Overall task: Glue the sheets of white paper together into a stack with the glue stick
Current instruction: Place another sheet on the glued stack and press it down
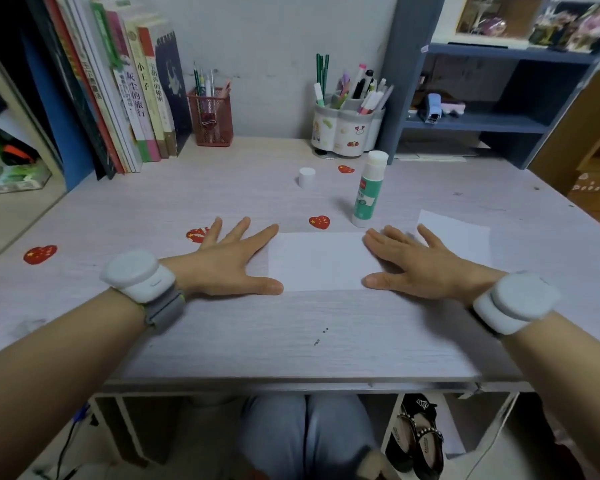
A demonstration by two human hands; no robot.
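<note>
A white paper sheet point(321, 261) lies flat on the desk in front of me. My left hand point(231, 263) rests flat on the desk at its left edge, fingers spread and straight. My right hand point(418, 263) lies flat over the sheet's right edge, fingers straight. A second white sheet point(465, 233) lies to the right, partly under my right hand. The glue stick point(368, 190) stands upright and uncapped behind the sheet, white glue showing at its top. Its white cap point(306, 177) stands apart to the left.
Red heart stickers point(319, 222) dot the pale wooden desk point(291, 334). At the back stand a row of books point(132, 98), a red mesh pen cup point(210, 116), a white pen holder point(347, 128) and a blue shelf unit point(482, 123).
</note>
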